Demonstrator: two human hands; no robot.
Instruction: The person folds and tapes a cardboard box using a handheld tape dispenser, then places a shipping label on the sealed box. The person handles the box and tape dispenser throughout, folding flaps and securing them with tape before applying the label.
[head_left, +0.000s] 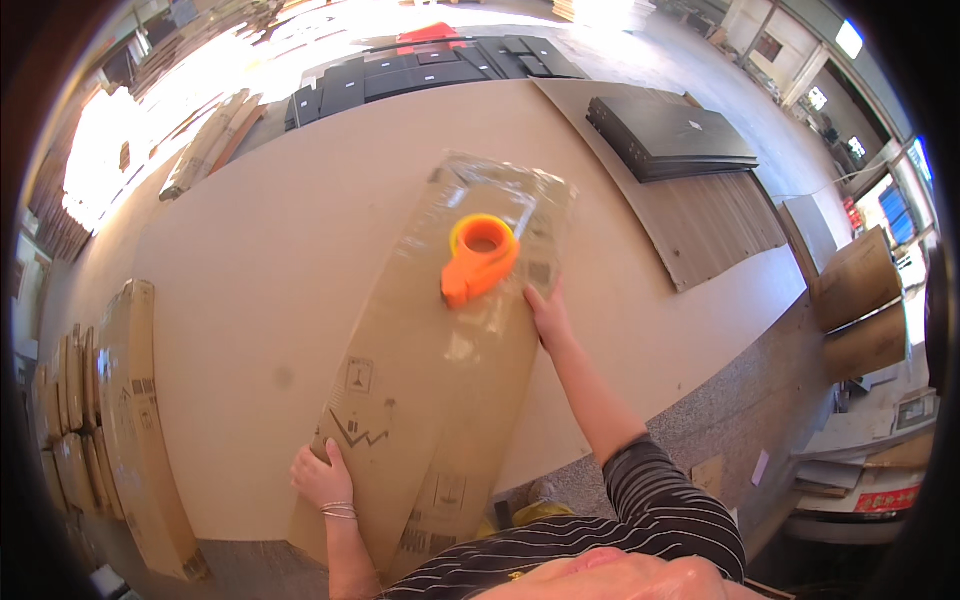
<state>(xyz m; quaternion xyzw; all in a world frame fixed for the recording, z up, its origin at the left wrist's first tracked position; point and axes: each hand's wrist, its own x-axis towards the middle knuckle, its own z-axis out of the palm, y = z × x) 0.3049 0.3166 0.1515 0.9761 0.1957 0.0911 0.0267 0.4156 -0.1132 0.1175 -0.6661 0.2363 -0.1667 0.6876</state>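
Observation:
A long, flat cardboard box (440, 350) lies slanted across the large table, its far end covered with shiny clear tape. On top of it, towards the far end, rests an orange tape dispenser (465, 278) with a yellow roll. My left hand (325, 478), bracelets at the wrist, grips the box's left edge near the close end, thumb on top. Farther up, my right hand (548, 315) is closed on the right edge, just right of the dispenser. The undersides of both hands' grips are hidden by the box.
The pale tabletop (250, 280) spreads under the box. Stacked dark panels (680, 140) sit on corrugated cardboard (690, 235) at the far right. More black panels (420, 75) lie beyond the far edge. Packed cartons (145, 420) stand at the left, cardboard rolls (860, 310) at the right.

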